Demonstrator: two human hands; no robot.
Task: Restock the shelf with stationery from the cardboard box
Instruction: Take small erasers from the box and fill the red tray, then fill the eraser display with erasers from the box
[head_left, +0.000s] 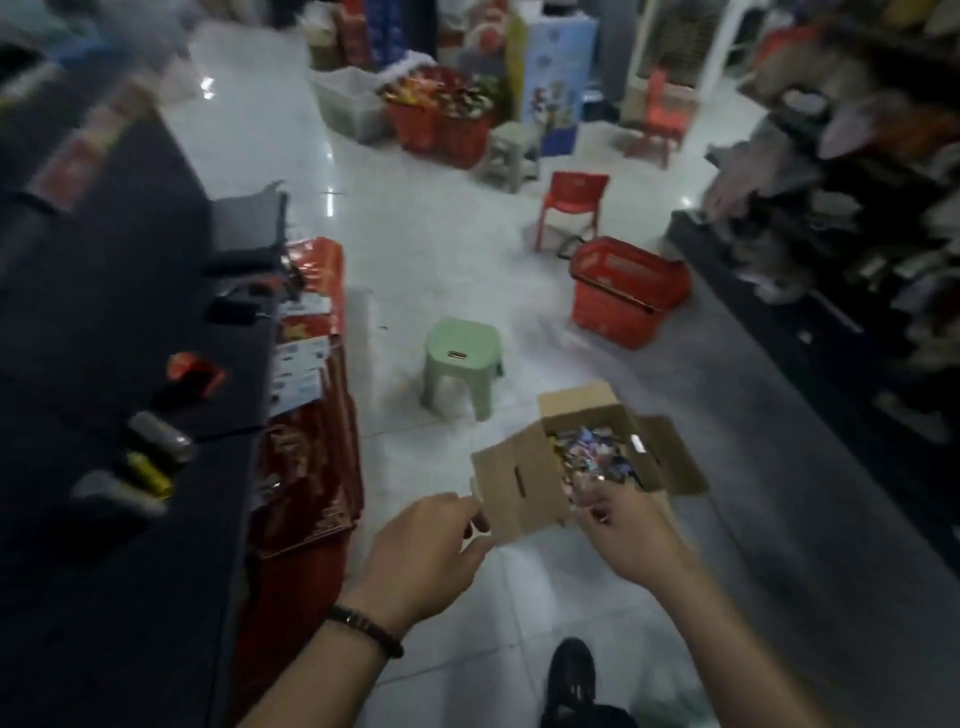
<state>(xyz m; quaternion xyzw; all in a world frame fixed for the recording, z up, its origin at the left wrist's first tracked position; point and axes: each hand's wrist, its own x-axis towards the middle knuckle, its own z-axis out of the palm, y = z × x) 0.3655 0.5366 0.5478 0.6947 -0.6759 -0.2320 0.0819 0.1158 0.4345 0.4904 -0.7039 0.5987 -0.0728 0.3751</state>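
Head view, blurred. One cardboard box (519, 488) is held between the two hands, above a white tiled floor (441, 249), with three flaps seen folded open: one left, one far, one right. It is full of small mixed-colour stationery (597, 452), too smeared to count. The left hand (421, 551) pinches the near corner of the left flap between thumb and fingers; one dark bracelet (363, 626) sits on that wrist. The right hand (623, 530) has its fingers curled over the box's near rim, gripping it; something shiny sits at the fingertips, but I cannot tell whether it is pinched too. Left of the left hand stands one dark shelf (130, 364) with red packets (311, 415) hanging along its edge. Just beyond the hands is one green stool (462, 358). Further beyond the right hand lie one red basket (628, 291) and one red chair (571, 202), then a second red chair (660, 114), one grey stool (506, 156) and two more red baskets (441, 124) side by side. Well right of the right hand runs a second dark shelf (831, 208) of blurred goods. Below the hands is one black shoe (571, 675).
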